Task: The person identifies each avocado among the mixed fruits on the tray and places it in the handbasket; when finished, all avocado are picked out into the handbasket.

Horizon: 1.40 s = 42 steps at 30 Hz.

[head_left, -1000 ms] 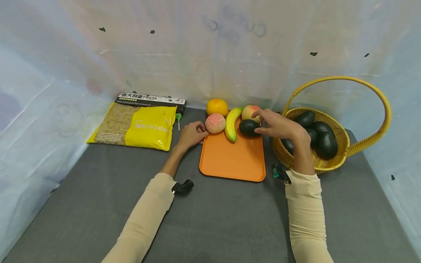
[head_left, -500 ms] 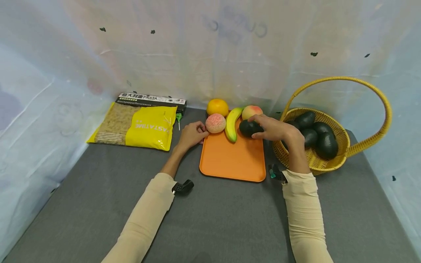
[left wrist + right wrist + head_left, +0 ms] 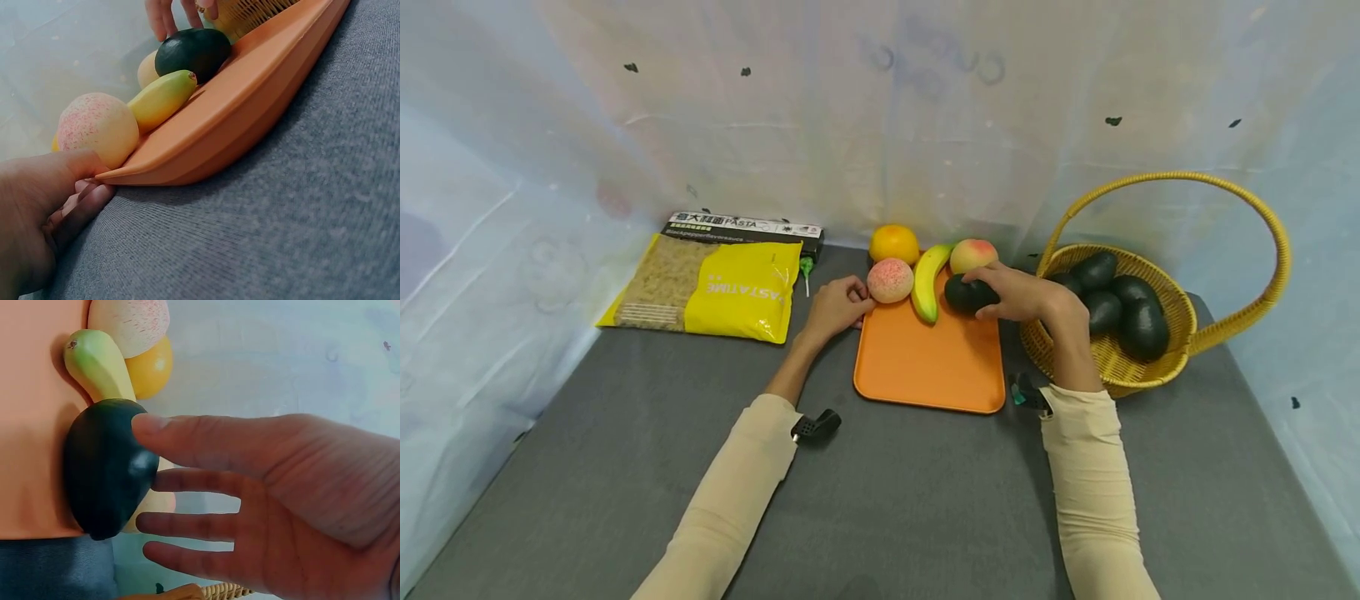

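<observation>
In the head view, my left hand is at the left edge of an orange tray. The left wrist view shows its thumb over the tray rim and fingers beneath, pinching it. My right hand holds a dark green avocado lying on the tray. In the right wrist view its thumb presses one side of the avocado, and the other fingers reach behind it, their tips partly hidden. Left of the avocado lie a yellow banana and a pink-speckled peach. Another peach sits behind the avocado.
A yellow wicker basket with a tall handle holds several avocados at right. An orange fruit sits at the back. Left are a pasta bag, a black pasta box and a green lollipop. A whitish curtain hangs behind.
My right hand has moved slightly left and closed in on the avocado, its thumb and fingers now against it. The left hand has stayed at the tray's edge.
</observation>
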Tool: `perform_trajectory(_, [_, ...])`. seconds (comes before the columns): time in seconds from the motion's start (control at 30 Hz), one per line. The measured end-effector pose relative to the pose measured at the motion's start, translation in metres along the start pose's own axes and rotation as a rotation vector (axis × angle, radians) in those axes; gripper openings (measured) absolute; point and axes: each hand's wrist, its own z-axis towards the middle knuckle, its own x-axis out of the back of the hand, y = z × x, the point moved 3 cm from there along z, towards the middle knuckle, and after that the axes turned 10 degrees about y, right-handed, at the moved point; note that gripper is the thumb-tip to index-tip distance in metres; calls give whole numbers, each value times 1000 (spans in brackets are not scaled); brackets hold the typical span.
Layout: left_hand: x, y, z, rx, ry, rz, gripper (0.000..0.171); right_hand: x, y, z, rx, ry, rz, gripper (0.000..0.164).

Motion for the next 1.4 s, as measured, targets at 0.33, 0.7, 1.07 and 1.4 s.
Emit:
perform_trajectory(0.33, [-1, 2, 1, -4, 0, 1, 21, -5, 1, 5, -45, 45, 3, 62])
perform_trajectory(0.7, [-1, 1, 2, -6, 2, 10, 22, -12, 0, 14, -40, 92, -10, 49])
perform_trajectory(1.07, [0, 2, 2, -6, 0, 10, 20, -15, 1, 15, -90, 50, -4, 70])
perform_trajectory(1.4, [-1, 3, 0, 2, -4, -1, 20, -17, 1, 15, -32, 30, -8, 64])
